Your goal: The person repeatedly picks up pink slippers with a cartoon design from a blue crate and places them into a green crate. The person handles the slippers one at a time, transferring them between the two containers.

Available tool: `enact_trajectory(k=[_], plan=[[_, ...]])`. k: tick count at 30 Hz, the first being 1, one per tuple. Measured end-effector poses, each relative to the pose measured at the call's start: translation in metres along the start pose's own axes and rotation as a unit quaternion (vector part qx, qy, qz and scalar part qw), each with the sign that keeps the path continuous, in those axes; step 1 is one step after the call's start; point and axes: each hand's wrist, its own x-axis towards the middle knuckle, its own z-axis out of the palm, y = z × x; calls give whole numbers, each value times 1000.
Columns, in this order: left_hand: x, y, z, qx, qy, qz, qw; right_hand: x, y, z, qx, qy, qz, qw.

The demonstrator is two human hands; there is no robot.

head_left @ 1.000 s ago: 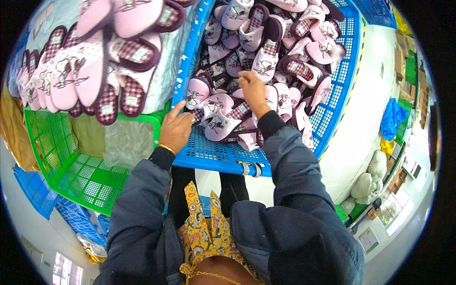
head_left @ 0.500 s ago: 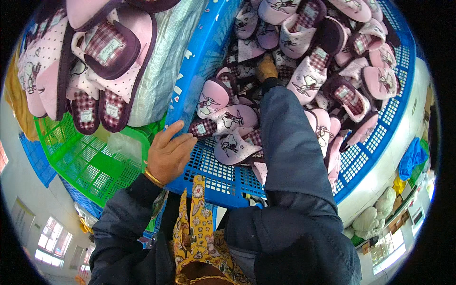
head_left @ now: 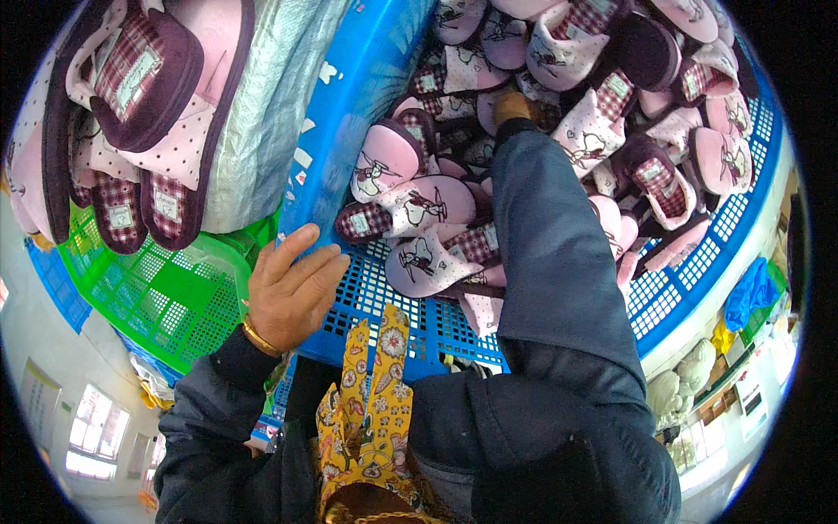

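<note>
Deep in a pile of pink slippers with dark plaid insoles (head_left: 436, 260) is my right hand (head_left: 517, 106), inside a large blue plastic basket (head_left: 406, 342). Slippers and my dark sleeve hide its fingers, so I cannot see whether it grips anything. A polka-dotted slipper (head_left: 589, 140) lies just right of that hand. My left hand (head_left: 295, 288) rests on the basket's near-left rim, fingers stretched out and holding nothing. Close to its fingertips lies a slipper with a plaid insole (head_left: 365, 223).
At the left stands a green mesh basket (head_left: 166, 297). More slippers (head_left: 166, 166) are stacked above it, beside a white woven sack (head_left: 271, 105). A blue plastic bag (head_left: 751, 293) is at the far right.
The whole view has shifted a little. My right hand has moved slightly right among the slippers, its forearm now covering part of the dotted one. My left hand stays on the rim.
</note>
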Motion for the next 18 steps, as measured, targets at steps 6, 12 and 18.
enact_trajectory(k=[6,12,18], plan=[[-2,-2,-3,0,-11,-10,1000,12,1,5,-166,-52,-90,981],[-1,-1,-2,-7,7,3,1000,12,-1,-12,-215,-61,-117,968],[1,-2,-1,-11,3,6,1000,-19,-4,-75,-108,-168,-150,968]])
